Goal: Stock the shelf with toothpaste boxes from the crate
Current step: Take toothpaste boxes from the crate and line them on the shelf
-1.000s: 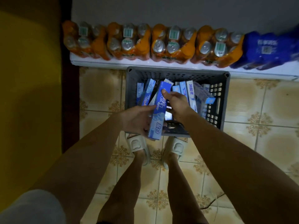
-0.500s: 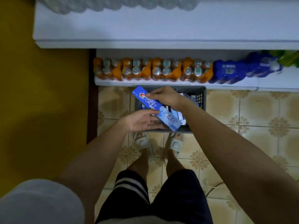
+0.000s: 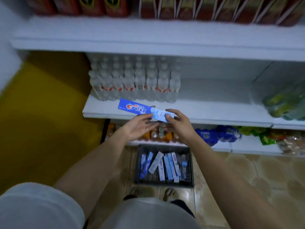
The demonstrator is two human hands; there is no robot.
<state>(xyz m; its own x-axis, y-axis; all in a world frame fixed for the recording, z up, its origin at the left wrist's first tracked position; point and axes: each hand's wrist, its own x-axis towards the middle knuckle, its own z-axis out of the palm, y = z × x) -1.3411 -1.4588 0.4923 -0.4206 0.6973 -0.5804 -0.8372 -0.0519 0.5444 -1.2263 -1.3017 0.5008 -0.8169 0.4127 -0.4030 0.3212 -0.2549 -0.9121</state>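
change: toothpaste box (image 3: 145,112) is now up out of the crate (image 3: 164,183) and level with the middle shelf (image 3: 206,111); half a second back it was just over the crate, a second back still being pulled from it. View has swung up from the floor to the shelving.
box position: held flat, printed face up, over the shelf's front edge near its left end, just in front of the water bottles (image 3: 134,81). Not set down yet, as far as I can tell.
right hand (image 3: 179,123): fingers curled round the box's right end, thumb on top, gripping it.
left hand (image 3: 139,126): fingers fairly straight, fingertips under or against the box's near edge, steadying rather than clamping.
task meaning: pick is done, placing step is in hand; first box on this shelf, judging by the bare board.
crate: on the floor below, by the feet, many boxes left in it, so lots of trips remain.
free space: bare shelf board to the right of the water bottles, up to the green packs (image 3: 287,103) at the right end.
in the way: water bottles fill the shelf's left back corner; box probably needs to go right of them.
other: orange drink bottles (image 3: 153,135) and blue packs (image 3: 214,135) on the bottom shelf; red cartons (image 3: 214,10) on the top shelf.
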